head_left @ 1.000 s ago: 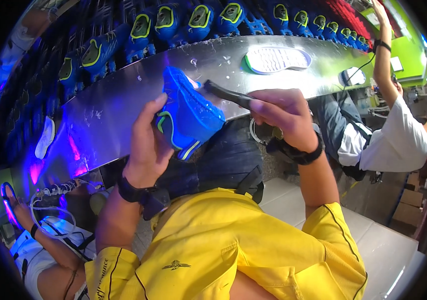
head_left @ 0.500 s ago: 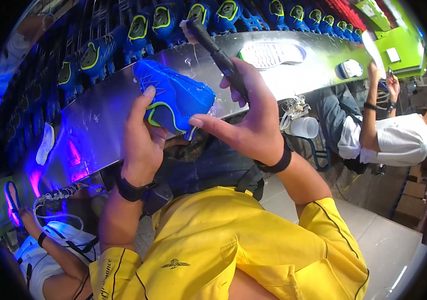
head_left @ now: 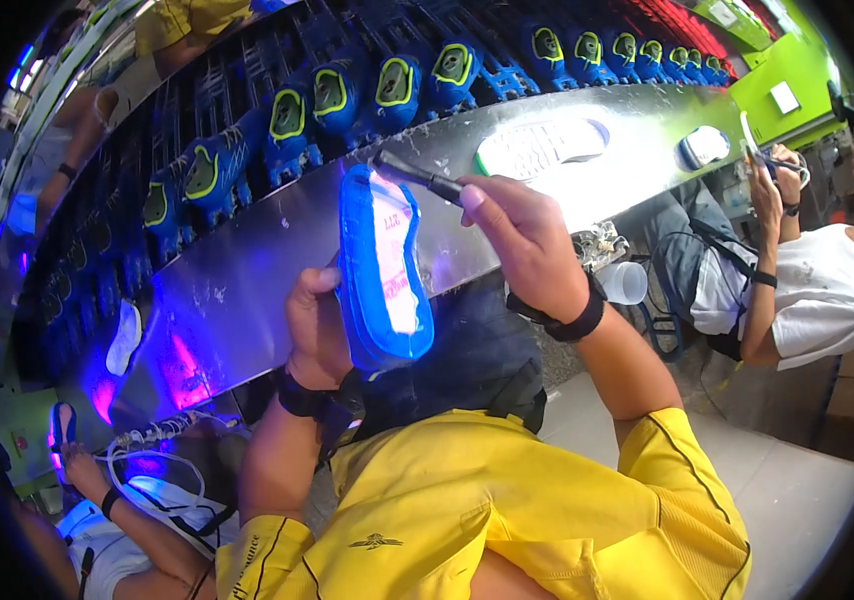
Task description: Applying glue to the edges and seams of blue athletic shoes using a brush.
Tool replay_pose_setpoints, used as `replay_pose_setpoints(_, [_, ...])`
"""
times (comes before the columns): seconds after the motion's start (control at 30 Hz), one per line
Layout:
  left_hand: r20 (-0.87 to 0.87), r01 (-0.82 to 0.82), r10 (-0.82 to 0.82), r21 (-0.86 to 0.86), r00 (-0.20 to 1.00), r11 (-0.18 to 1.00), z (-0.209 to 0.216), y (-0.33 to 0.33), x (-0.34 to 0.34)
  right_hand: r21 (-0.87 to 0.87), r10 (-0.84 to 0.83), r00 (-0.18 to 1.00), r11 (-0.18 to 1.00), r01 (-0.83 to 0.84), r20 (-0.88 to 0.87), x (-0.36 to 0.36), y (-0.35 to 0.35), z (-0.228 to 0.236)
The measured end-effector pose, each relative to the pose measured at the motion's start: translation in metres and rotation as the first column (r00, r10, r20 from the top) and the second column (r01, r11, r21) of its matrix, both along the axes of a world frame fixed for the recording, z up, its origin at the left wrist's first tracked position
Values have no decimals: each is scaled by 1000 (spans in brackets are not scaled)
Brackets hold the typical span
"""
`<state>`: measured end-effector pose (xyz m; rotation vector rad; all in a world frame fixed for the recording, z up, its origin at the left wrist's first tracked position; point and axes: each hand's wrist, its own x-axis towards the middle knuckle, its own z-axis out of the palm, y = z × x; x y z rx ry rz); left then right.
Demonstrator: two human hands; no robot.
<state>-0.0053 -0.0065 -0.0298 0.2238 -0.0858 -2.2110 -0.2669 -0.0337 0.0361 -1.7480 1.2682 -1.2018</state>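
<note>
My left hand [head_left: 315,325] grips a blue shoe upper [head_left: 409,345] by its side, its underside turned up. That underside shows a pale pinkish-white insole board [head_left: 394,255] inside a blue rim. In my right hand [head_left: 532,245] is a black-handled brush [head_left: 425,178], the fingers closed round its handle. The brush head lies over one end of the underside, near its far rim; I cannot tell how firmly it touches. A white shoe sole [head_left: 547,147] with a green edge lies on the metal bench beyond the brush.
A metal bench [head_left: 267,270] crosses in front of me. Behind it stands a rack with several blue shoe uppers [head_left: 332,92]. Another sole [head_left: 125,338] lies at left, one more [head_left: 704,147] at right. Co-workers [head_left: 817,290] sit at both sides. A plastic cup [head_left: 623,283] hangs near the bench edge.
The shoe upper has been turned from its side to show its underside. The brush has come down from upright to its rim, and my right fingers have closed further round the handle.
</note>
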Motion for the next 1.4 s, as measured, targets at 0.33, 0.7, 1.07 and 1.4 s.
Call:
replay_pose_setpoints(0.33, [268, 104, -64, -140, 961, 985, 25, -78, -26, -23, -2, 989, 1000, -2, -151, -65, 29, 28])
replay_pose_setpoints(0.7, [942, 642, 108, -297, 317, 706, 143, -271, -120, 287, -383, 853, 913, 291, 354, -141, 25, -9])
replay_pose_setpoints(1.07, [478, 849, 816, -233, -326, 475, 37, -422, -306, 324, -488, 821, 860, 394, 296, -152, 24, 1])
replay_pose_setpoints(1.4, [495, 791, 778, -254, -387, 556, 28, -404, -287, 380, -507, 807, 841, 386, 302, -147, 42, -13])
